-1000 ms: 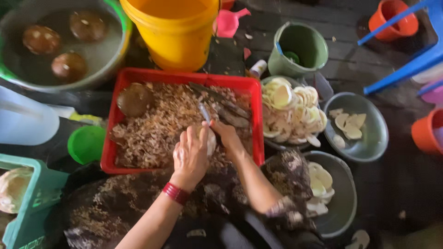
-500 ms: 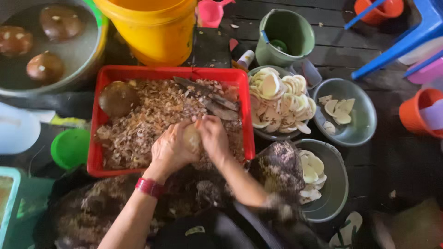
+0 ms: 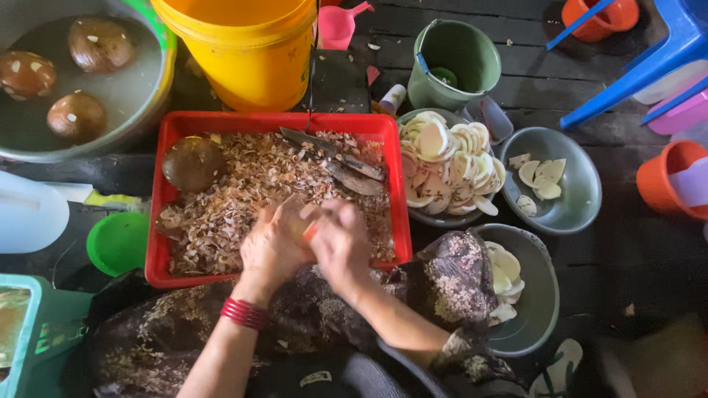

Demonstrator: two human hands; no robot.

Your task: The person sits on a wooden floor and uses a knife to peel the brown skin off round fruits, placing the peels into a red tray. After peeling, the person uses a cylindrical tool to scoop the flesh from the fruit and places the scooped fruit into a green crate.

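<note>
A red rectangular plastic tray (image 3: 166,254) heaped with brown husk shavings fills the frame's centre. At its lower edge the left hand (image 3: 269,247) and right hand (image 3: 341,247) press together around a small pale object (image 3: 304,227), mostly hidden and blurred; what it is cannot be told. A brown round husked fruit (image 3: 193,163) sits in the tray's upper left corner.

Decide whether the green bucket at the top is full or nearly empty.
Nearly empty: the green bucket shows its bare inner wall, with only one small green thing at the bottom.
</note>
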